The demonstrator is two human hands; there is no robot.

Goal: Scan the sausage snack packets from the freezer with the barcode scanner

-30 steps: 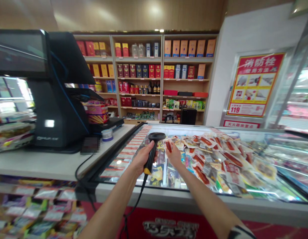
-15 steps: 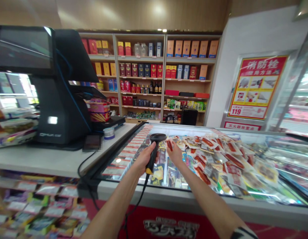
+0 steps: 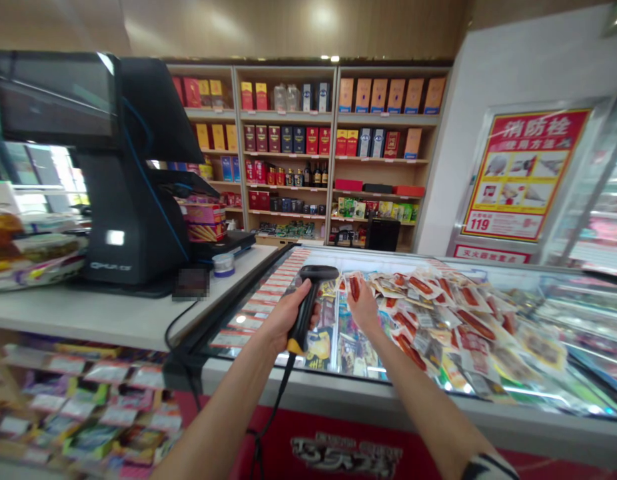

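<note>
Now, left hand point(image 3: 288, 316): gripping, fingers wrapped round, a black, yellow-ended plastic scanner point(image 3: 305, 311), handle standing near-upright.
Right hand point(image 3: 364, 310): pinching, nearly closed, a small pale plastic packet point(image 3: 355, 288) with reddish-brown contents.
Scanner to packet: packet sitting just right of scanner's head, long axis standing near-upright.
Heap point(image 3: 472, 323): pale-and-red plastic packets lying rightward, nearer the right hand.

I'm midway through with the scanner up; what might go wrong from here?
Misread: the scanner in the left grip faces the red packet, but the packet pile lies just beyond, so a neighbour might be read instead.
Blocked label: the right grip covers part of the red packet; a code there could be hidden.
Snag: the cable dangles in front of the display case and might catch.
</note>
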